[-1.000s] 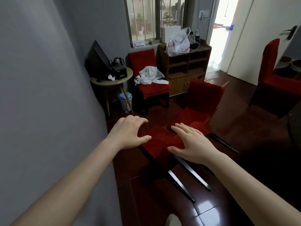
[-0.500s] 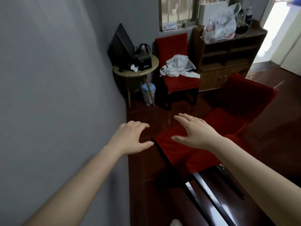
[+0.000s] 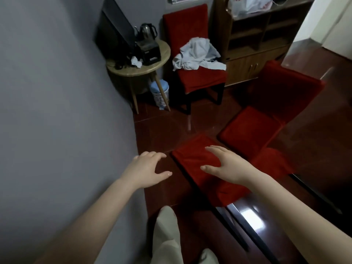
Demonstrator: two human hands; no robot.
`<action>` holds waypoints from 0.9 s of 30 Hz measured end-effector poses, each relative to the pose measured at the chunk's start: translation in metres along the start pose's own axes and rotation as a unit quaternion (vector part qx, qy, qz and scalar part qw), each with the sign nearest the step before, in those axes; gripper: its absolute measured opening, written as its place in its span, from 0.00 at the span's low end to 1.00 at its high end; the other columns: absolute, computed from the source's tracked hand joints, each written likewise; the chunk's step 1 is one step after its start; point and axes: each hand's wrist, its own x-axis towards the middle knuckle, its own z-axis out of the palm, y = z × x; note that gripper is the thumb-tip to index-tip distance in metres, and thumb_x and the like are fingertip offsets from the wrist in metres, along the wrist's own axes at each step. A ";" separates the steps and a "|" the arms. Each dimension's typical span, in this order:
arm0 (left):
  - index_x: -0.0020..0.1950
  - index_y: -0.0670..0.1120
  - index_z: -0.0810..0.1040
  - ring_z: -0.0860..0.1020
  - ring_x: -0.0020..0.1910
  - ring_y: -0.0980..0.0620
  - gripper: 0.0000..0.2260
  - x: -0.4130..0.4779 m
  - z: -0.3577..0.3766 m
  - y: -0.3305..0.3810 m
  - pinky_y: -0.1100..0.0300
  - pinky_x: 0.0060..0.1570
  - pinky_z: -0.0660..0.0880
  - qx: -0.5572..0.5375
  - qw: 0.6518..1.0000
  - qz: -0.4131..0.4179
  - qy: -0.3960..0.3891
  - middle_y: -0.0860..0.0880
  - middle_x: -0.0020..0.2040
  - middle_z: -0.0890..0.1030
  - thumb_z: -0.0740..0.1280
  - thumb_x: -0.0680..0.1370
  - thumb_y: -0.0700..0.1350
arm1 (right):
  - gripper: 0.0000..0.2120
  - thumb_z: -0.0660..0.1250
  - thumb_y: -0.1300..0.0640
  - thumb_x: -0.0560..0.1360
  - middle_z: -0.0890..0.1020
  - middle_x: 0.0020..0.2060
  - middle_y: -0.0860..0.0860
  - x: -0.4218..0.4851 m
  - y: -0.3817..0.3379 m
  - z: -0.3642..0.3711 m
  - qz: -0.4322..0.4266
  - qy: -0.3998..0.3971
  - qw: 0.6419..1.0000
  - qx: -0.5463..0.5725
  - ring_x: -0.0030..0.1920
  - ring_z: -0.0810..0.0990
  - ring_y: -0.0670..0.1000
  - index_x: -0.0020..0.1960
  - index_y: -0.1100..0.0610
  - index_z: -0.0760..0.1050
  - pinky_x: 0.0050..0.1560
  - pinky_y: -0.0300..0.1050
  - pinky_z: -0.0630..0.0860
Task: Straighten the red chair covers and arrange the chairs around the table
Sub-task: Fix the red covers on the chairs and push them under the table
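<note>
Evidently little is done: the left grip [image 3: 146, 168] and right grip [image 3: 226, 166] are held spread and empty, the toppled red-covered chair [image 3: 190, 159] beneath the right yet to be righted.

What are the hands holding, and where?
Nothing. The left hand and right hand are open, fingers spread near the tipped red chair, gripping no part of it.

Both bare forearms reach forward, the left hand [image 3: 147, 169] and right hand [image 3: 226, 164] palm-down with fingers loosely spread, holding nothing.
</note>
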 end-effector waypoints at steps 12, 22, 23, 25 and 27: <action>0.74 0.57 0.66 0.70 0.68 0.54 0.34 0.179 -0.043 -0.082 0.53 0.66 0.67 0.050 0.987 0.142 -0.059 0.57 0.67 0.74 0.58 0.73 0.72 | 0.39 0.62 0.34 0.75 0.58 0.78 0.49 0.127 -0.031 -0.008 0.104 0.042 0.994 -0.016 0.78 0.56 0.51 0.79 0.48 0.54 0.75 0.52 0.58; 0.74 0.56 0.66 0.70 0.68 0.51 0.33 0.271 -0.039 -0.069 0.50 0.65 0.68 0.054 0.974 0.199 -0.090 0.54 0.67 0.75 0.60 0.74 0.71 | 0.41 0.64 0.34 0.74 0.59 0.78 0.51 0.179 0.002 -0.017 0.168 0.028 0.985 0.011 0.77 0.58 0.52 0.79 0.51 0.54 0.74 0.53 0.60; 0.74 0.56 0.66 0.70 0.68 0.50 0.33 0.277 -0.038 -0.068 0.50 0.65 0.68 0.058 0.975 0.196 -0.091 0.54 0.67 0.75 0.60 0.74 0.71 | 0.41 0.65 0.34 0.74 0.59 0.78 0.51 0.185 0.007 -0.021 0.168 0.031 0.985 0.013 0.77 0.58 0.52 0.79 0.51 0.55 0.74 0.53 0.61; 0.74 0.56 0.66 0.70 0.68 0.50 0.33 0.289 -0.037 -0.064 0.50 0.65 0.68 0.058 0.976 0.186 -0.101 0.54 0.67 0.74 0.60 0.73 0.71 | 0.41 0.65 0.34 0.74 0.59 0.78 0.50 0.194 0.020 -0.028 0.170 0.038 0.984 0.024 0.77 0.59 0.52 0.79 0.51 0.55 0.74 0.53 0.61; 0.74 0.56 0.66 0.70 0.68 0.51 0.34 0.300 -0.036 -0.061 0.51 0.65 0.67 0.059 0.975 0.179 -0.114 0.55 0.68 0.74 0.60 0.73 0.72 | 0.42 0.65 0.34 0.74 0.59 0.78 0.50 0.199 0.032 -0.031 0.177 0.033 0.983 0.035 0.77 0.59 0.52 0.79 0.51 0.54 0.74 0.52 0.61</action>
